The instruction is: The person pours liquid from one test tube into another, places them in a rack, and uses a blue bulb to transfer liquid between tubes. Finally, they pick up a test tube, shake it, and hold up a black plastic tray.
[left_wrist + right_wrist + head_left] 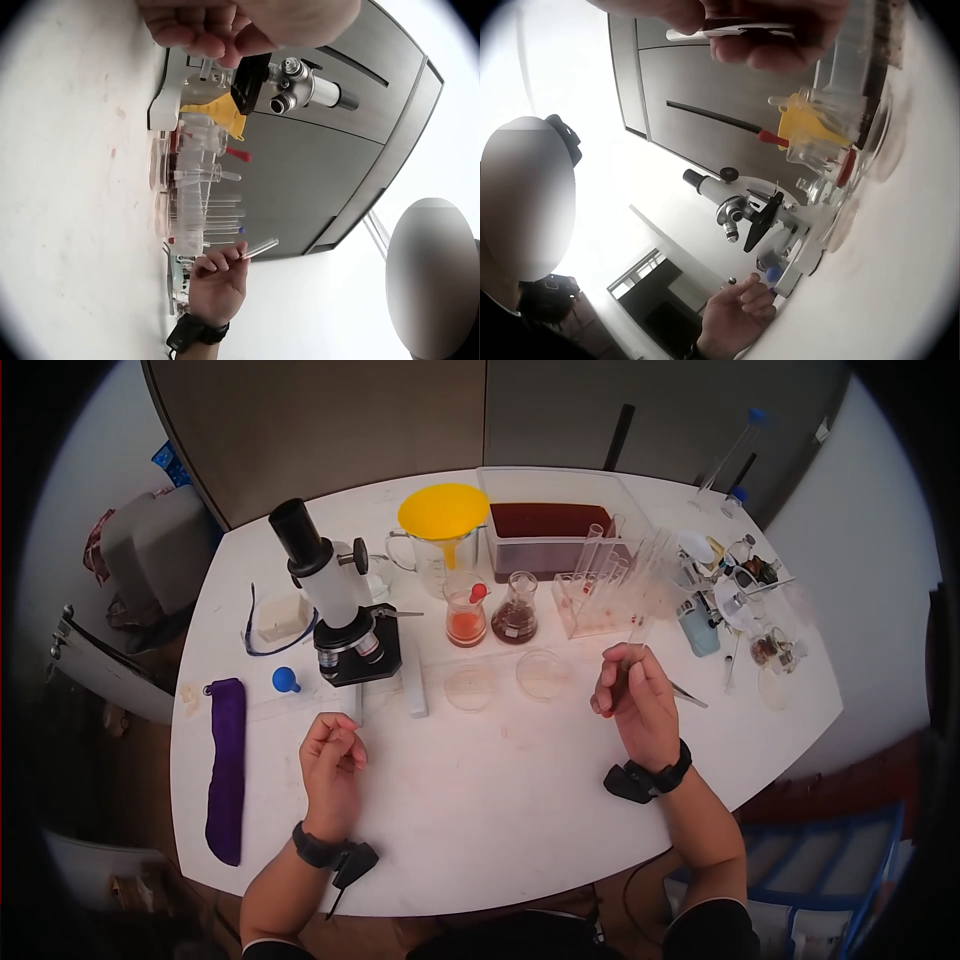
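My right hand [640,700] is raised over the right of the table and grips a clear glass test tube [261,249]. Its upper end sticks out past the fingers, and a dark red part shows below them in the head view. The fingers hide most of its middle. My left hand [333,770] is just in front of the microscope [345,600], fingers loosely curled and nothing seen in them. Two clear petri dishes [543,675] lie between the hands. Behind them stand a flask with orange liquid [465,626] and a flask with dark liquid [514,622].
A rack of test tubes [600,605] stands behind the right hand, beside a clear tub of dark red liquid [550,555]. A yellow funnel [443,510] sits in a jug. Tweezers [690,697] and assorted glassware lie right; a purple pouch [227,770] and blue bulb [286,680] lie left.
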